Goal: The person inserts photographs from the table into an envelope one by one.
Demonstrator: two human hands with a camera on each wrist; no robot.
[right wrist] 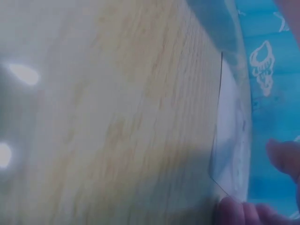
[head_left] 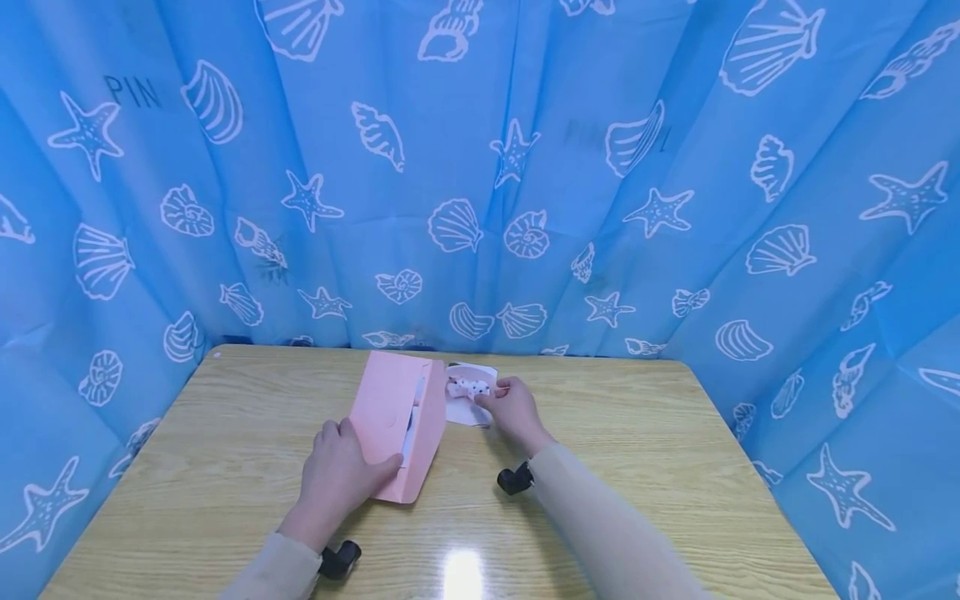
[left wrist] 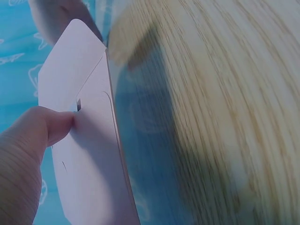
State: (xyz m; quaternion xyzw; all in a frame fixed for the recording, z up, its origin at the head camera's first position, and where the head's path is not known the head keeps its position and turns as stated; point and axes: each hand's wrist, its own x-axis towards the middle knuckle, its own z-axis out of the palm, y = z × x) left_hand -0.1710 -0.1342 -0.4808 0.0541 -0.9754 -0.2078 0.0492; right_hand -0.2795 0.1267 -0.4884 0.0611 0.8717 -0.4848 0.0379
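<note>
My left hand (head_left: 339, 471) grips a pink envelope (head_left: 386, 400) by its near left part, the thumb lying across its front beside the opening. A white and dark strip shows inside that opening. In the left wrist view the thumb presses on the envelope (left wrist: 93, 154) close to its slit. Just right of the envelope lies a white card (head_left: 468, 415) with a small spotted white and pinkish figure on it. My right hand (head_left: 517, 412) is at the card's right edge. In the right wrist view its fingertips (right wrist: 232, 211) touch the corner of the card (right wrist: 227, 154), with the thumb held apart above.
The wooden table (head_left: 615, 433) carries the envelope and card near its far side. A blue curtain (head_left: 480, 167) with white shells and starfish hangs round the back and sides. Black wrist devices (head_left: 515, 478) sit by both cuffs.
</note>
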